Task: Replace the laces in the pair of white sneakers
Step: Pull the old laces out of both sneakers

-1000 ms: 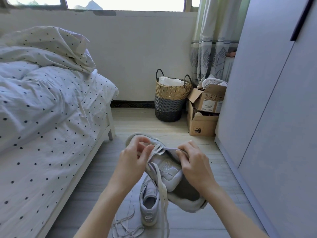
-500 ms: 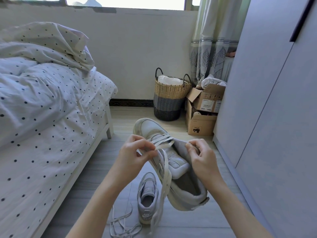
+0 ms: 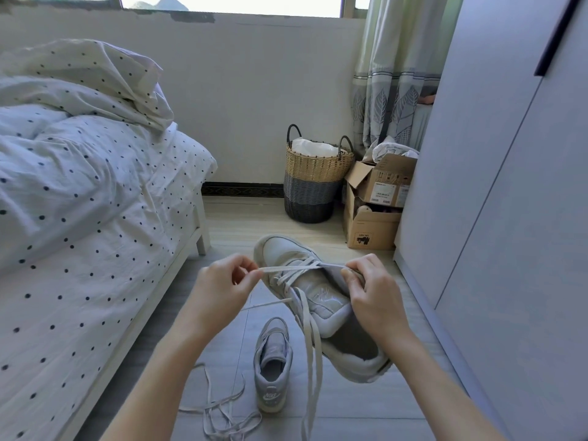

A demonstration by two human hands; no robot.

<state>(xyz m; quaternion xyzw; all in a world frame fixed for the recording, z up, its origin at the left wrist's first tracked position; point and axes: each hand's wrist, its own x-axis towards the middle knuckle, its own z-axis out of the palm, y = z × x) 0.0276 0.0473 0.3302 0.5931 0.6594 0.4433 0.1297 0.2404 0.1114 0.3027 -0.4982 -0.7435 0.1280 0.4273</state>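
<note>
Head view showed loose laces (image 3: pixel 219 409) and a second sneaker (image 3: pixel 273 364) lying on the floor (image 3: pixel 350 409) nearest. Above them, the left hand (image 3: pixel 222 289) pinched a lace (image 3: pixel 286 268) pulled sideways from the raised sneaker (image 3: pixel 315 291), whose side the right hand (image 3: pixel 375 297) gripped. Farther off stood a basket (image 3: pixel 313 183).

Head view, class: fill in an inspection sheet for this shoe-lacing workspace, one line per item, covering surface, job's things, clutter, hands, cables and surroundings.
Surface: pale plank floor.
Job's things: held sneaker in the air, part laced, lace hanging down; second sneaker upright on the floor, no lace seen in it; loose laces tangled beside it.
Clutter: woven basket and cardboard boxes by the wall.
Hands: left hand pinches the lace; right hand grips the held sneaker.
Cables: nothing seen.
Surroundings: bed with dotted bedding on the left, wardrobe on the right, curtain.
</note>
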